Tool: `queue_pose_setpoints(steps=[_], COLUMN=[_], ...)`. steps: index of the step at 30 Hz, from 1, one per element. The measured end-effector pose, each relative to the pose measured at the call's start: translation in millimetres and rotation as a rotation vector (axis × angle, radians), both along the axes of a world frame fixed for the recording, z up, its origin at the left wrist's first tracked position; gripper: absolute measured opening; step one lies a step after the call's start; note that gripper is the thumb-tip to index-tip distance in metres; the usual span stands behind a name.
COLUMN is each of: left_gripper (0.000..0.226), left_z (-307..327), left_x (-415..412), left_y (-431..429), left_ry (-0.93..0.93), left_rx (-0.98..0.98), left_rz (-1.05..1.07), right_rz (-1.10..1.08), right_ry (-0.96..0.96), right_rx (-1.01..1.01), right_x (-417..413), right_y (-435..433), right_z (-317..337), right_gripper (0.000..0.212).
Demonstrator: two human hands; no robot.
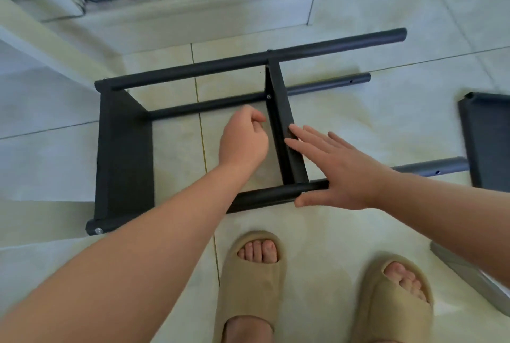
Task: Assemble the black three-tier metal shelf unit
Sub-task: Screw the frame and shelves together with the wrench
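Sideways, shelf unit [124, 149], right hand [336, 168] on tier [278, 110]

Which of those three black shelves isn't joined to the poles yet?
The loose shelf at the far right, lying apart on the tiles. The end shelf and middle shelf are mounted between the poles.

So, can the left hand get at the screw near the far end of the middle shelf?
Probably yes: the left hand hovers just beside the middle shelf, with nothing between it and the screw; the right hand rests further down.
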State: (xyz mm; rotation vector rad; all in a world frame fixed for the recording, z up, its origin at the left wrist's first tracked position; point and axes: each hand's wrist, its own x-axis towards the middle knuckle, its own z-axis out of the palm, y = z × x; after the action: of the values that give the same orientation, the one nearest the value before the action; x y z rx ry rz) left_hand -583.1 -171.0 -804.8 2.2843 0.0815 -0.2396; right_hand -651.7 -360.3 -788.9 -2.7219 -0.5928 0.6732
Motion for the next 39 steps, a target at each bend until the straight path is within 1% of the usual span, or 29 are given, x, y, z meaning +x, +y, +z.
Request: queue_pose_setpoints(steps=[1,3,6,8,11,14,15,17,18,19,21,22,24,27,30,33,37,39], left_gripper=[0.022,0.022,0.04,0.052,0.061,0.065,0.064,0.061,0.06,0.06,0.059,0.059,0.056,0.056,0.055,0.056,0.051,0.05], left_z=[9.7,26.0,42.7,48.2,43.5,33.5,30.3,23.5,20.0,15.9,8.6,5.7,3.7,15.8,48.0,93.5,163.4,196.3], left_x=[5.7,22.0,46.1,59.1,81.5,104.7,112.1,124.3,129.0,132.5,136.2,137.2,138.1,136.0,128.9,122.2,108.1,99.5], left_y=[-1.2,-8.2,-28.4,-44.8,-69.9,-91.7,-97.3,-104.8,-107.7,-110.4,-114.3,-115.3,-115.0,-112.0,-107.4,-97.5,-76.9,-64.2], left_ry=[-0.082,-0.185,-0.172,-0.153,-0.112,-0.105,-0.122,-0.134,-0.138,-0.143,-0.165,-0.186,-0.232,-0.265,-0.32,-0.366,-0.453,-0.498], left_rx=[0.049,0.157,0.373,0.465,0.602,0.684,0.7,0.72,0.726,0.727,0.706,0.683,0.635,0.575,0.518,0.444,0.353,0.298], left_rz=[-0.055,-0.188,-0.4,-0.502,-0.57,-0.576,-0.574,-0.573,-0.568,-0.555,-0.502,-0.469,-0.424,-0.425,-0.384,-0.321,-0.23,-0.179], right_rz=[-0.043,-0.076,-0.07,-0.108,-0.096,0.042,0.075,0.103,0.104,0.104,0.105,0.106,0.124,0.129,0.127,0.136,0.176,0.204], right_ry=[0.028,0.054,0.064,0.105,0.158,0.112,0.088,0.03,-0.022,-0.09,-0.254,-0.305,-0.363,-0.381,-0.369,-0.415,-0.572,-0.641], right_rx=[0.013,-0.009,-0.101,-0.126,-0.164,-0.207,-0.199,-0.15,-0.109,-0.07,0.002,0.018,0.035,0.026,-0.024,-0.06,-0.138,-0.184], right_x=[-3.6,-12.7,-21.9,-22.8,-20.5,-18.2,-17.9,-19.1,-19.8,-21.3,-25.1,-26.6,-29.4,-31.3,-31.8,-29.7,-24.0,-22.0], right_y=[-2.7,-13.7,-35.7,-47.7,-57.6,-62.4,-64.4,-69.6,-73.1,-76.8,-82.8,-83.5,-83.7,-85.0,-88.7,-93.1,-91.4,-89.3], right_z=[5.8,15.1,24.4,27.2,23.5,10.1,5.4,-4.0,-10.2,-16.1,-26.8,-29.9,-34.0,-31.0,-13.4,18.7,75.1,105.1], right_gripper=[0.113,0.104,0.083,0.071,0.055,0.041,0.042,0.051,0.054,0.053,0.044,0.04,0.037,0.038,0.041,0.042,0.036,0.026])
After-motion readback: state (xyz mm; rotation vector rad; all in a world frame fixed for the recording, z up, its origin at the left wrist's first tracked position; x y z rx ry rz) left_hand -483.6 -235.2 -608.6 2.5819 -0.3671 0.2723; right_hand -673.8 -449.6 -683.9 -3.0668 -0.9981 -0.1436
